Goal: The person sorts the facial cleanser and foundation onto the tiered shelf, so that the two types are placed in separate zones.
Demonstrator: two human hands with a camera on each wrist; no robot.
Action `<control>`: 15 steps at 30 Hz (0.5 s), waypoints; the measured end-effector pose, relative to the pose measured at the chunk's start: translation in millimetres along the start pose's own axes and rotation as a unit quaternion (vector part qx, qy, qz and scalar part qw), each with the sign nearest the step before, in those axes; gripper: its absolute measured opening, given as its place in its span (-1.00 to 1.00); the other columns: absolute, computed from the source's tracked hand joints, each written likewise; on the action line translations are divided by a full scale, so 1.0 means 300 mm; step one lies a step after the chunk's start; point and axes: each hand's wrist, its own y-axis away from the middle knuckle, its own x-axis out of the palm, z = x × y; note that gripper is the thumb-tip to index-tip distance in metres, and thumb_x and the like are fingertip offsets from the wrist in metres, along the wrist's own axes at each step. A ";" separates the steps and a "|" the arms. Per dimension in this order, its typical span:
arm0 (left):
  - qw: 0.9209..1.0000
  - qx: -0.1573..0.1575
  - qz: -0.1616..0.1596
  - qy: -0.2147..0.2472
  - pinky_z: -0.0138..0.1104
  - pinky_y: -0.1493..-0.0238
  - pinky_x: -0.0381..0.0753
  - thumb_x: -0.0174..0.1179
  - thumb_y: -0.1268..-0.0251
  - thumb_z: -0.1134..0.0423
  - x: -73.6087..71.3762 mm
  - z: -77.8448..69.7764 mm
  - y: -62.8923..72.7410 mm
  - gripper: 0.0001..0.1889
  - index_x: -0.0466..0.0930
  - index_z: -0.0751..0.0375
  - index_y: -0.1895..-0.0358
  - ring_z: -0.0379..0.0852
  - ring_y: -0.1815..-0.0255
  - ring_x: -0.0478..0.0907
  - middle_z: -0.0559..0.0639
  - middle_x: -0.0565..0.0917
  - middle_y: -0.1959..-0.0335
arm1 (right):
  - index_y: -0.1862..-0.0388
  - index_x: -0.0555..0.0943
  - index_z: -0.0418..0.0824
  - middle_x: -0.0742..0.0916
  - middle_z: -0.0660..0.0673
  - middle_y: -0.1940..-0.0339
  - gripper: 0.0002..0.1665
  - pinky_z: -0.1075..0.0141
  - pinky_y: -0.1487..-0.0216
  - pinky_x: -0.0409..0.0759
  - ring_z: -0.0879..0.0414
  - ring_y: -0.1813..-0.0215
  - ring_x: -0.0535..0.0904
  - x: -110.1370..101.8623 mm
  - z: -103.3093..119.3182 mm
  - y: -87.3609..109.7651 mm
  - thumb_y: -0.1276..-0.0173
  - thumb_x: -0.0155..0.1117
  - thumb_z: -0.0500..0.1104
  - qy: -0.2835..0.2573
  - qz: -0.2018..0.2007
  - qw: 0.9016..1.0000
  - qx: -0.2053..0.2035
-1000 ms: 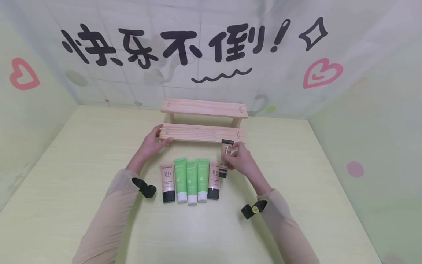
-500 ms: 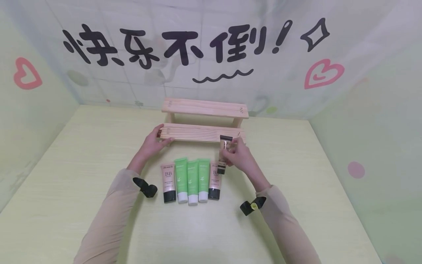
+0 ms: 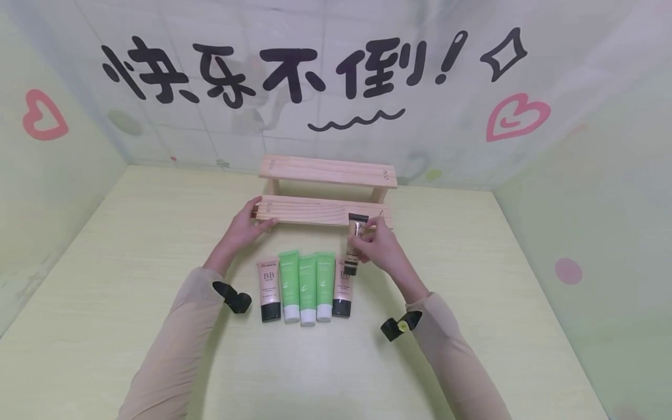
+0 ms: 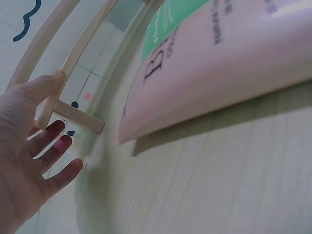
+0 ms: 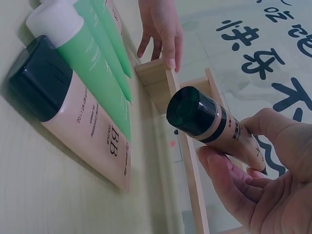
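Observation:
My right hand pinches a small beige cosmetic tube with a black cap, between thumb and fingers. Its capped end points down and overlaps the right pink BB cream tube; in the right wrist view the black cap faces the camera. At the left end of a two-step wooden rack, my left hand grips the lower step, thumb along the front edge. The left wrist view shows its other fingers spread below the board.
Between two pink BB cream tubes, the left one included, lie several green tubes with white caps, all in a row on the pale table. A printed wall stands behind the rack.
My right hand has moved slightly left and toward the rack with the small tube, which now overlaps the right BB cream tube. The left hand stays on the rack.

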 end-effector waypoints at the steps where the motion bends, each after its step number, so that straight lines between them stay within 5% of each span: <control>1: 1.000 0.000 0.000 0.001 0.03 -0.27 0.29 0.15 -0.19 -0.05 0.000 -0.001 0.001 -0.10 -0.18 0.17 -0.45 0.20 -0.31 0.20 0.29 0.22 -0.34 | -0.08 0.21 -0.25 0.69 -0.31 0.29 -0.45 0.09 0.25 0.67 0.02 0.47 0.66 0.001 0.000 0.000 -0.25 0.21 -0.07 -0.002 0.000 1.000 -0.002; 15: 1.000 0.000 -0.002 0.000 0.02 -0.29 0.29 0.16 -0.19 -0.02 0.002 0.002 0.000 -0.11 -0.18 0.16 -0.45 0.20 -0.32 0.20 0.30 0.20 -0.35 | -0.06 0.20 -0.27 0.69 -0.29 0.37 -0.45 0.11 0.29 0.68 0.11 0.53 0.61 0.016 0.020 -0.007 -0.25 0.22 -0.09 -0.024 0.003 0.999 -0.026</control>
